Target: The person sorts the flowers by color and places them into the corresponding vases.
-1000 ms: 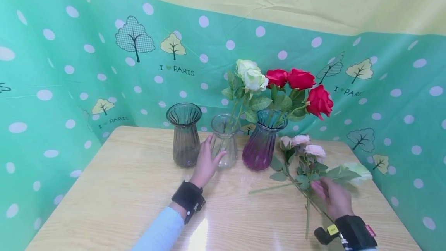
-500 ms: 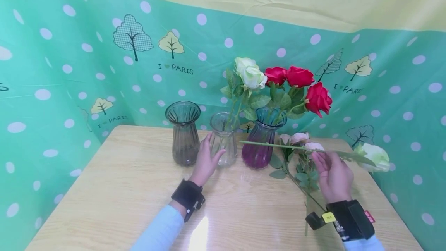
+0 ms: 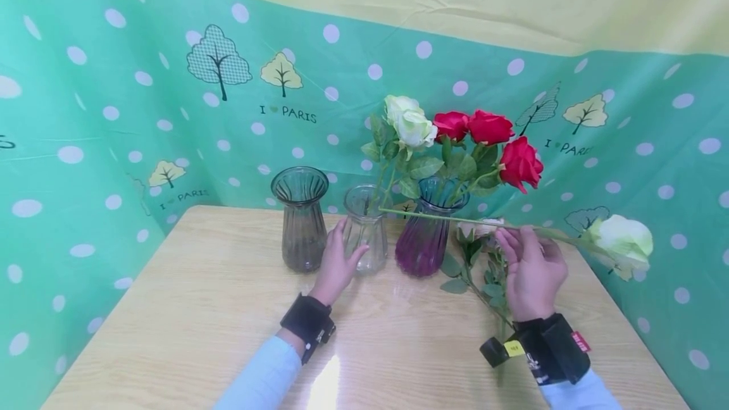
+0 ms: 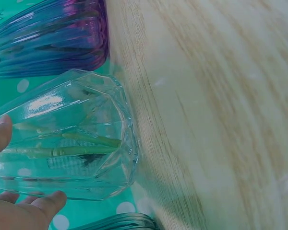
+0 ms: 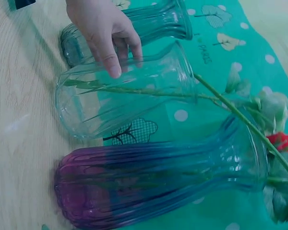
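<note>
My left hand [image 3: 335,266] holds the clear glass vase [image 3: 373,252] by its left side, thumb across the front. The left wrist view shows the thumb and fingertips on either side of the vase [image 4: 96,115]. One white rose [image 3: 412,126] leans in it, its stems visible through the glass. My right hand [image 3: 534,277] pinches the stem of another white rose [image 3: 622,242], which lies nearly level in the air, bloom to the right. In the right wrist view this stem [image 5: 245,117] reaches to the clear vase's rim.
A grey glass vase [image 3: 303,239] stands left of the clear one. To the right, a purple-blue vase [image 3: 423,245] bears red roses [image 3: 521,163]. Pale pink flowers [image 3: 467,229] with leafy stems lie on the wooden table [image 3: 199,321], partly behind my right hand. A dotted green cloth [image 3: 228,144] hangs behind.
My right hand has picked up a white rose from the table and moved it up and left, bringing the stem end to the clear vase's mouth. My left hand has stayed put.
</note>
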Motion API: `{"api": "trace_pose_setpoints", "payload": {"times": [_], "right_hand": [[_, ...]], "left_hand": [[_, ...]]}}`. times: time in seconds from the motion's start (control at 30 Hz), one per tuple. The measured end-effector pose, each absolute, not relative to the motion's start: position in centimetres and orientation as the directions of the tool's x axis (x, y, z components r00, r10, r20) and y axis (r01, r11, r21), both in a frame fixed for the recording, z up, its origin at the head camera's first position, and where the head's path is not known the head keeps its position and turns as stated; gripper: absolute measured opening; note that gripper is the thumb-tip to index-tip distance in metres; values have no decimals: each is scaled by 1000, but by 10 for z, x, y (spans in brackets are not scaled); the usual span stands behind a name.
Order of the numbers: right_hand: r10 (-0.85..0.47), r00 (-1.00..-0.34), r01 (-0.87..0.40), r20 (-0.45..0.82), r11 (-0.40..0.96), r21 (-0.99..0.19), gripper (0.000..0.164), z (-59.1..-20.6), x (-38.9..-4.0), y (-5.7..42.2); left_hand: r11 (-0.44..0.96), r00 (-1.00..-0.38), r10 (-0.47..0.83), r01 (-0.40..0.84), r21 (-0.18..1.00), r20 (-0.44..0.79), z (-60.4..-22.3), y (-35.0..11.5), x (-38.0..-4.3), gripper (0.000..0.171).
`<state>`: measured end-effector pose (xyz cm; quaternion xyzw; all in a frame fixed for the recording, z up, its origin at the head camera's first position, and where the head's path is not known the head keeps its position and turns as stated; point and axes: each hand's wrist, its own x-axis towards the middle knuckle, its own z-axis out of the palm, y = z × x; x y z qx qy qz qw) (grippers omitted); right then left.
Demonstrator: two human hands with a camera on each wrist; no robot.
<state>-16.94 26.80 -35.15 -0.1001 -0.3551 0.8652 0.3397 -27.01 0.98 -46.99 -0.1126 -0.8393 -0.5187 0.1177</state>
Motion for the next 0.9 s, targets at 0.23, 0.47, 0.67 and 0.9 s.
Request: {"api": "trace_pose_setpoints", "payload": {"times": [0.23,0.47,0.67,0.9], "right_hand": [[649,-690,-632,322,-322,-705,20,-349,-181,249],[592,-632,-659,500,-72,-748,11,-337,-192,231],[554,-646,-629,524,2,-777,11,-329,-201,220],[501,-669,-626,549,19,-780,7,-330,-213,207]], "left_hand": [[438,-948,65,308,844,312,-470,10,-269,78],[427,-947,61,310,849,316,-471,10,-270,77],[425,-947,66,313,849,315,-471,10,-270,77],[417,-945,62,316,852,321,-472,10,-270,79]]}}
